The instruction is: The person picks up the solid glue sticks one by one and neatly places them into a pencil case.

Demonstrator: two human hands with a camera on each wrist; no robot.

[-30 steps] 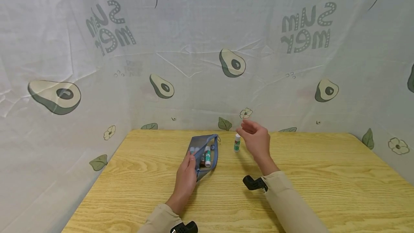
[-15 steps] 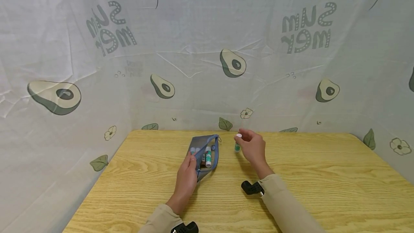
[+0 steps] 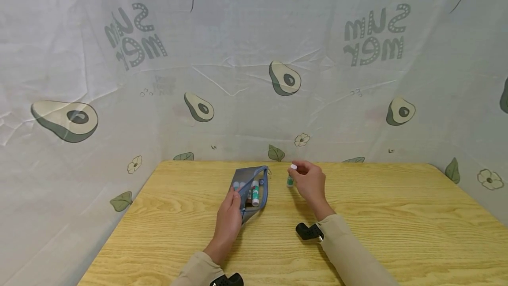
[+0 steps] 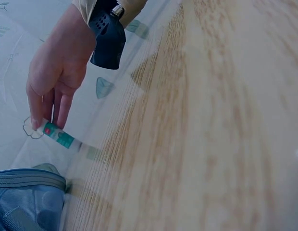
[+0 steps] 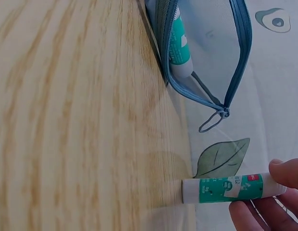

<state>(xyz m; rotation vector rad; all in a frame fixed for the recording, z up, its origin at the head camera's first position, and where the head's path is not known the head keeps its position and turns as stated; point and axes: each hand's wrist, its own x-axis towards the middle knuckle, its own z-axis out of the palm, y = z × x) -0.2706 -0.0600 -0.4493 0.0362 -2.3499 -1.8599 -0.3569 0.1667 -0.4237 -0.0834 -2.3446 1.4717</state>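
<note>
In the head view, my left hand (image 3: 230,215) holds the near left side of a grey-blue mesh zip pouch (image 3: 247,174), thumb on top. The pouch mouth gapes to the right. Inside lies a green-and-white glue stick (image 3: 255,193), with more white-ended tubes (image 3: 237,185) seen through the mesh. To the right of the pouch, my right hand (image 3: 311,183) pinches the white cap of another glue stick (image 5: 230,188) between thumb and fingers. This stick is upright, its base at or very near the tabletop; contact is hard to tell.
The wood-grain table (image 3: 377,215) runs back to a pale curtain (image 3: 238,114) printed with avocados and leaves. A cord loop (image 5: 214,121) hangs from the pouch's zip end. Black wrist cameras (image 3: 309,231) sit on both sleeves.
My right hand has come down and slightly left, and its fingers have closed on the glue stick's cap. The left hand and pouch stay in place.
</note>
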